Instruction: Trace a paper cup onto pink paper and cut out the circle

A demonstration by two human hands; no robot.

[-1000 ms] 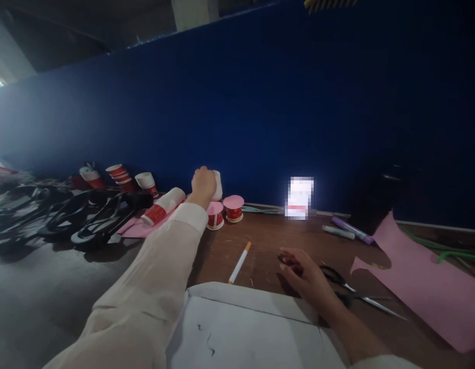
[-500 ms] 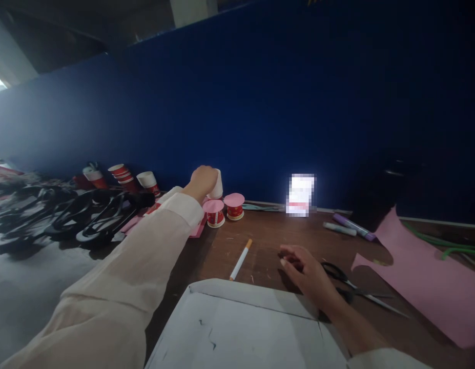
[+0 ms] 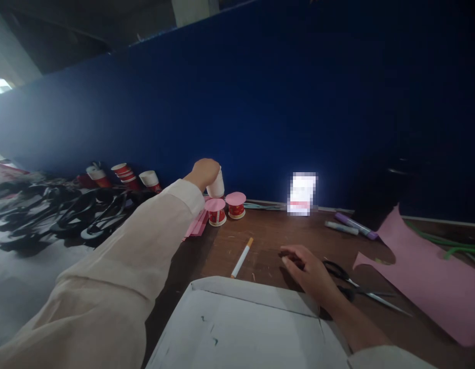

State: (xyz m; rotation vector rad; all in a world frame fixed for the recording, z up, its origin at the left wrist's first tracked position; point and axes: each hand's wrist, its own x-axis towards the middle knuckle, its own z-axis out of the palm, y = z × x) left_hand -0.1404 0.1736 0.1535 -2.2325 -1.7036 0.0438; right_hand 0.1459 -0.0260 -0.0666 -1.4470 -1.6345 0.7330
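My left hand (image 3: 205,173) reaches to the back of the brown table (image 3: 268,230), its fingers closed round a white cup (image 3: 216,185). Just in front stand two red pieces topped with pink discs, one on the left (image 3: 215,212) and one on the right (image 3: 236,205). My right hand (image 3: 301,261) rests on the table with its fingers curled in; whether anything is inside them is hidden. Black scissors (image 3: 352,287) lie right beside it. Between my hands lies a white stick with an orange end (image 3: 243,258).
A white board (image 3: 252,328) lies in front. Pink paper (image 3: 425,277), markers (image 3: 350,225) and green strands (image 3: 448,245) are at the right. A lit screen (image 3: 302,193) leans at the back. Red cups (image 3: 125,177) and black straps (image 3: 71,215) are at the left.
My left hand has risen slightly with the white cup. My right hand has hardly moved. The whole view has shifted a little.
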